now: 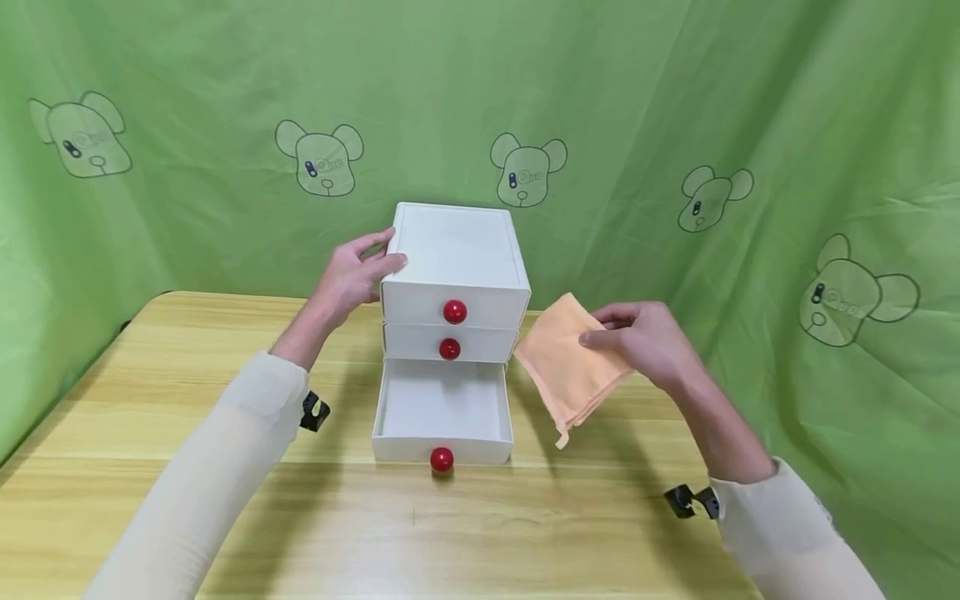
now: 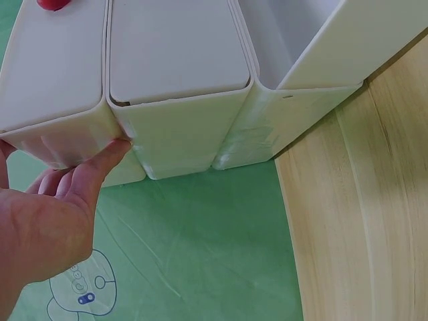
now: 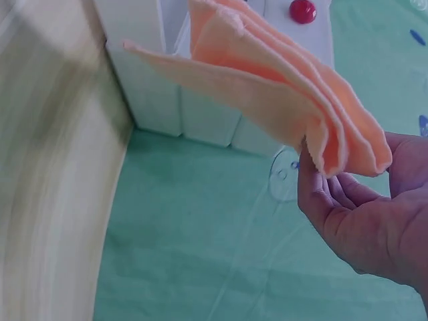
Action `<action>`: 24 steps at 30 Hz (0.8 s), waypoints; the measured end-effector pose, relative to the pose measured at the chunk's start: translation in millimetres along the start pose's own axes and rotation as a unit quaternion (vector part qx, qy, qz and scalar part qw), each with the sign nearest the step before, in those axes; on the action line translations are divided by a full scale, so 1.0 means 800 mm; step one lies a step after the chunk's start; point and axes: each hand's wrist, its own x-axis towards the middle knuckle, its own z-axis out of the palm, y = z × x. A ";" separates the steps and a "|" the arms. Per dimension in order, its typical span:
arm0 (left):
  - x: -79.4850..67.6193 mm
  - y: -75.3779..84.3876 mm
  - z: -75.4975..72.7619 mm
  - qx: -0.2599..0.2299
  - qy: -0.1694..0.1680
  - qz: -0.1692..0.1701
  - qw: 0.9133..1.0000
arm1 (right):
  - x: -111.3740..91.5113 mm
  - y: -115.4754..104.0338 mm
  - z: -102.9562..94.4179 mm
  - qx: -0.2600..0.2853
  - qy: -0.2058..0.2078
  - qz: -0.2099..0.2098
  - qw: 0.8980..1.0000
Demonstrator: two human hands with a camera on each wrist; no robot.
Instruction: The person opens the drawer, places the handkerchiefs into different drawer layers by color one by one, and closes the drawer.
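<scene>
A small white chest of three drawers (image 1: 455, 250) with red knobs stands on the wooden table (image 1: 112, 433). Its bottom drawer (image 1: 442, 408) is pulled out and holds nothing that I can see. My left hand (image 1: 352, 275) rests with straight fingers on the chest's upper left side; in the left wrist view its fingertips (image 2: 110, 155) touch the white wall (image 2: 180, 134). My right hand (image 1: 645, 337) pinches a folded orange cloth (image 1: 570, 367) in the air to the right of the chest. The right wrist view shows the cloth (image 3: 281, 87) hanging from the thumb and fingers.
A green sheet printed with bear heads (image 1: 525, 171) hangs behind the table and on both sides. The table's right edge lies under my right forearm (image 1: 780, 517). Bare wood stretches in front of the open drawer.
</scene>
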 end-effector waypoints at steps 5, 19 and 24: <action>0.000 0.000 0.000 0.004 0.001 0.002 1.000 | -0.005 -0.018 0.010 0.048 -0.003 -0.013 0.999; -0.001 0.001 -0.001 0.014 0.002 -0.003 1.000 | 0.002 -0.036 0.060 0.183 0.008 0.010 0.983; -0.001 0.001 0.000 0.021 0.003 -0.003 1.000 | 0.002 -0.039 0.079 0.210 0.012 0.016 0.978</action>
